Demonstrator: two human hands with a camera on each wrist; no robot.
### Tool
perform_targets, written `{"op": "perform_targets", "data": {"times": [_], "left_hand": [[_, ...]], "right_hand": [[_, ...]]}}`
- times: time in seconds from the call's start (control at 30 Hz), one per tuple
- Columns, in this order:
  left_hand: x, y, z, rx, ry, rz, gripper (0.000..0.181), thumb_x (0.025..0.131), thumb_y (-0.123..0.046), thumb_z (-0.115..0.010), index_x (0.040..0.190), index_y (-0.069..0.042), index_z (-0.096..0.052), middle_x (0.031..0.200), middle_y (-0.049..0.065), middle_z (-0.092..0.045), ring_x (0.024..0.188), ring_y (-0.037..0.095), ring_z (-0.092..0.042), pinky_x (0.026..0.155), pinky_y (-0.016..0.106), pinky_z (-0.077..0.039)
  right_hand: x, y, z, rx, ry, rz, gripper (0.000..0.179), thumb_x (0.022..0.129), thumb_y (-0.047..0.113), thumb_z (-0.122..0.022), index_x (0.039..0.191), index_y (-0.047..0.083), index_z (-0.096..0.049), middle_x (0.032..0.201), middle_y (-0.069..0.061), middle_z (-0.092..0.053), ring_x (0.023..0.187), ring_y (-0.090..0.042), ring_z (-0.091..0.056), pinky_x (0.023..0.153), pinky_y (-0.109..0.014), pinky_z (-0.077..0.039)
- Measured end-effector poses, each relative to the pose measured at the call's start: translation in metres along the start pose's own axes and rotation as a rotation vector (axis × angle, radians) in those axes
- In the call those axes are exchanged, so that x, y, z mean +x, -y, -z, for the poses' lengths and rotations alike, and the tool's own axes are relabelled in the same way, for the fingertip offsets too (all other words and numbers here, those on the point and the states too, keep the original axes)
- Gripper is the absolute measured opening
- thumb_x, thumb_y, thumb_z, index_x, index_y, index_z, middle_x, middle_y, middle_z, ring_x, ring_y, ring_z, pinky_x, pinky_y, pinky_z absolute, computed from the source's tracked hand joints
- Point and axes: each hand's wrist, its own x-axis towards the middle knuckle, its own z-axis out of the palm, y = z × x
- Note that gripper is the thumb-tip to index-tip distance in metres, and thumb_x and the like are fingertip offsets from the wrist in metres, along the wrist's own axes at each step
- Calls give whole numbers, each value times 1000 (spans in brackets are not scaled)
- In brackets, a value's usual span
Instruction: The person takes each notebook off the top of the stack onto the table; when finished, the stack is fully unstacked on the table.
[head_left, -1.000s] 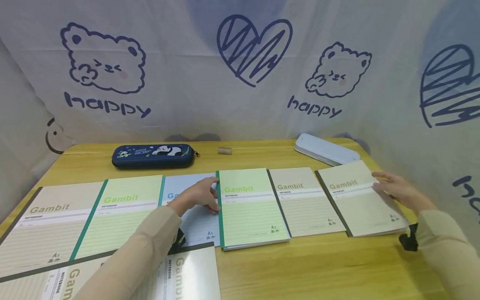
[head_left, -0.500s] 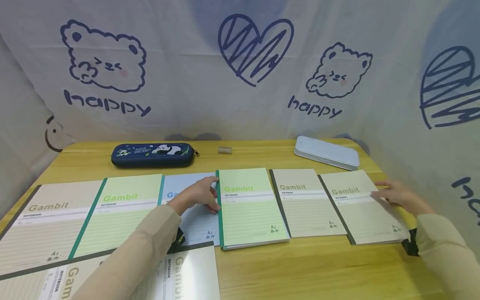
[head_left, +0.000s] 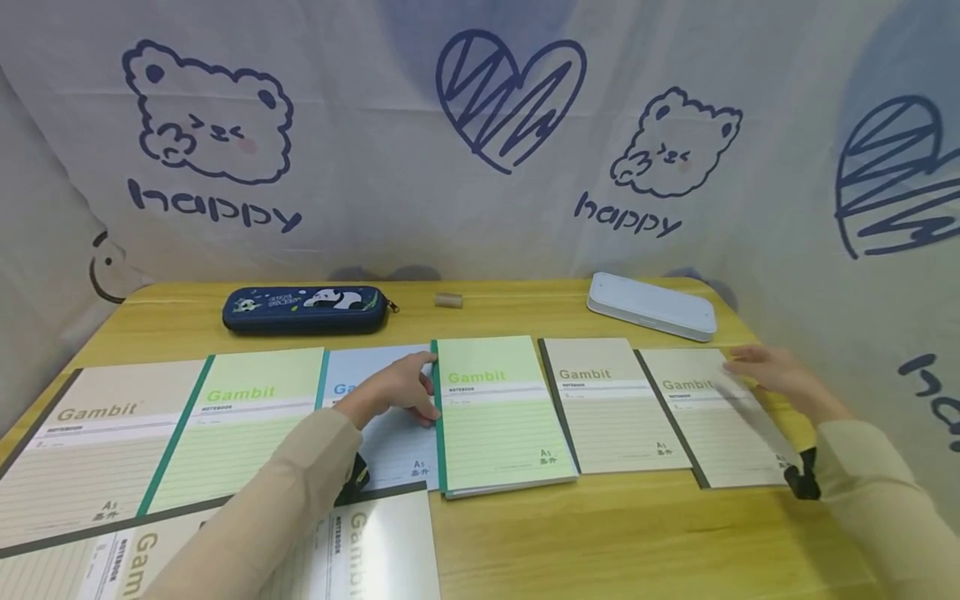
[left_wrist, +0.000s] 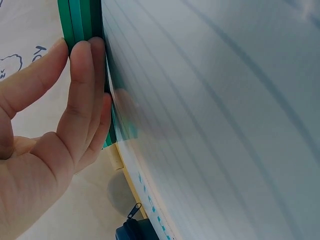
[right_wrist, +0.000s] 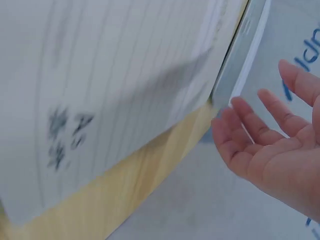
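Observation:
My left hand [head_left: 397,388] lies over the blue notebook [head_left: 386,462], its fingertips touching the spine of a green notebook [head_left: 498,433]. That green one tops a small stack; in the left wrist view, the fingers [left_wrist: 80,95] rest nearly straight along several stacked spines. At the far right, my right hand [head_left: 783,379] hovers by the upper right edge of a beige notebook [head_left: 720,442] that lies flat. Loosely spread and holding nothing, the right fingers [right_wrist: 257,132] stand off the paper. Between the two hands lies another beige notebook [head_left: 611,425].
Beige [head_left: 105,450] and green [head_left: 247,433] notebooks lie at the left, with sideways beige ones [head_left: 397,542] in front. Along the back are a dark blue panda pencil case [head_left: 303,311], a small tan block [head_left: 448,300] and a white case [head_left: 651,307]. A printed curtain [head_left: 375,183] hangs behind the table [head_left: 600,542].
The rightmost beige notebook has come down flat and nearer the front edge. My right hand has let it go and shifted slightly left. My left hand has stayed put.

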Motion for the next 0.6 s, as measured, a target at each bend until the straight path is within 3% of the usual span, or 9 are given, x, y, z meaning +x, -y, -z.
{"op": "perform_targets", "data": {"times": [0.1, 0.23, 0.33, 0.6], "left_hand": [[1, 0, 0, -1, -3, 9, 89, 68, 11, -70, 141, -3, -20, 94, 15, -50, 62, 21, -60, 56, 27, -52], [0, 0, 0, 9, -6, 18, 89, 68, 10, -70, 141, -3, -20, 94, 15, -51, 62, 21, -60, 56, 27, -52], [0, 0, 0, 16, -4, 18, 89, 68, 10, -70, 141, -2, -19, 94, 14, -51, 61, 21, -60, 56, 27, -52], [-1, 0, 1, 5, 1, 10, 89, 68, 11, -69, 141, -2, -19, 93, 15, -51, 60, 20, -60, 56, 27, -52]], "right_hand": [[2, 11, -6, -1, -23, 48, 55, 93, 24, -48, 127, -16, -32, 124, -38, -36, 108, -45, -41, 81, -46, -44], [3, 27, -14, 34, -27, 107, 48, 92, 18, -50, 123, -17, -37, 118, -35, -45, 93, -27, -55, 69, -33, -49], [3, 41, -19, 87, -15, 120, 48, 91, 17, -51, 123, -17, -38, 116, -33, -47, 84, -15, -57, 66, -30, -49], [8, 71, -38, 150, -9, 108, 49, 89, 19, -55, 123, -13, -41, 113, -29, -52, 88, -26, -59, 68, -31, -51]]}}
